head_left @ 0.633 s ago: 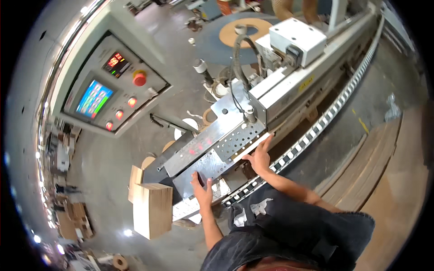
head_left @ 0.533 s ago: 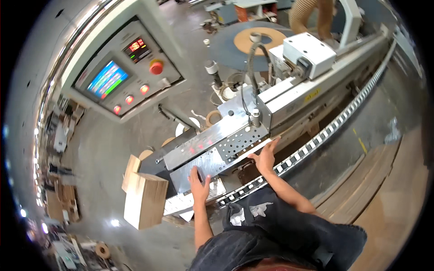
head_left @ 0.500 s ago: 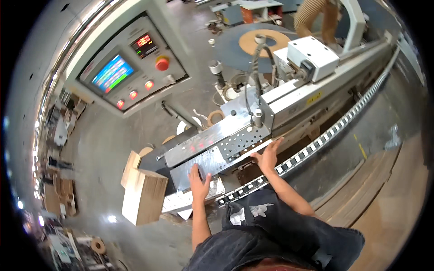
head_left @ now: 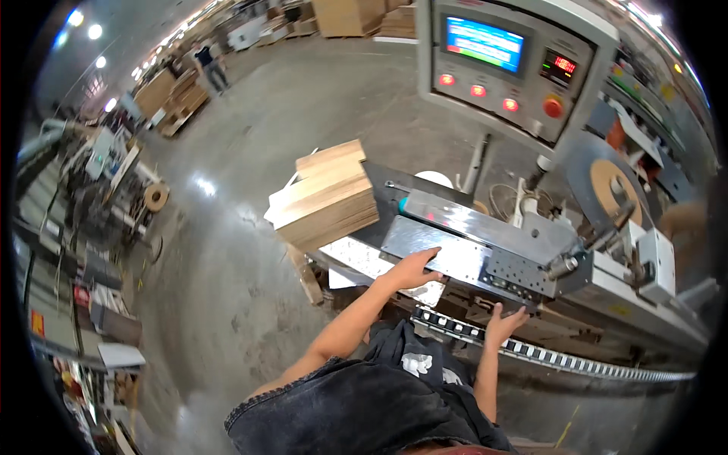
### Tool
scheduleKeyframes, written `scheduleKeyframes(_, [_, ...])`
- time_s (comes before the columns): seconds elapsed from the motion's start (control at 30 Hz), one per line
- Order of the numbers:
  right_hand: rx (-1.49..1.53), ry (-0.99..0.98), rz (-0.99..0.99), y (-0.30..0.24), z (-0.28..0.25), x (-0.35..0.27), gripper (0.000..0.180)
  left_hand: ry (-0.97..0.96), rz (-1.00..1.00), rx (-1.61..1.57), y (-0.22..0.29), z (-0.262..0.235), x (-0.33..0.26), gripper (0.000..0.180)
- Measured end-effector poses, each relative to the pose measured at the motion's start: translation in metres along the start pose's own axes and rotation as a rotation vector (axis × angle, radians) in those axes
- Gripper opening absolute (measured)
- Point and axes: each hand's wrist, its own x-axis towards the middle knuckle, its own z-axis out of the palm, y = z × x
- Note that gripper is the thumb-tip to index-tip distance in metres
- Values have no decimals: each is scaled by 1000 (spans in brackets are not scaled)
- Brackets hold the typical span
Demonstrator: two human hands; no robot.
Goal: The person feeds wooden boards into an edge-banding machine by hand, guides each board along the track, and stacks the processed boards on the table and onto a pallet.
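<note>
My left hand (head_left: 413, 270) lies at the near edge of a shiny metal infeed plate (head_left: 444, 252), fingers stretched out, apparently with nothing in them. My right hand (head_left: 503, 326) hovers between the machine's edge and a black-and-white conveyor track (head_left: 565, 362), its fingers spread and holding nothing. Left of the plate sits a stack of light wooden boards (head_left: 326, 208) on the machine's dark end table. Right of the plate is a perforated metal panel (head_left: 523, 271), beside the machine's long body (head_left: 629, 292).
A control panel (head_left: 523, 64) with a lit screen and red buttons stands above the machine. At the right is a large reel (head_left: 607, 186). Far off, a person (head_left: 211, 67) stands near stacked boards (head_left: 171, 102). Other equipment (head_left: 114, 174) lines the left.
My view has swung left toward the wooden stack. The right hand has come off the machine's edge, where a pale strip lay beside it. The left hand stays by the metal plate.
</note>
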Motion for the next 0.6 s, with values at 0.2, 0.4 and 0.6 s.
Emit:
scheduleKeyframes(0.2, [-148,-143,-159,-68,32,-67,91,415,102,193,-13,-128,-50,46])
scheduleKeyframes(0.4, [-221,-88,-202,-77,70,-86,85,546,-262,533,-92,-257,-97,88])
scheduleKeyframes(0.6, [-505,-55,-228,-92,77,-104,70,395,-343,577,-115,-298,-116,109])
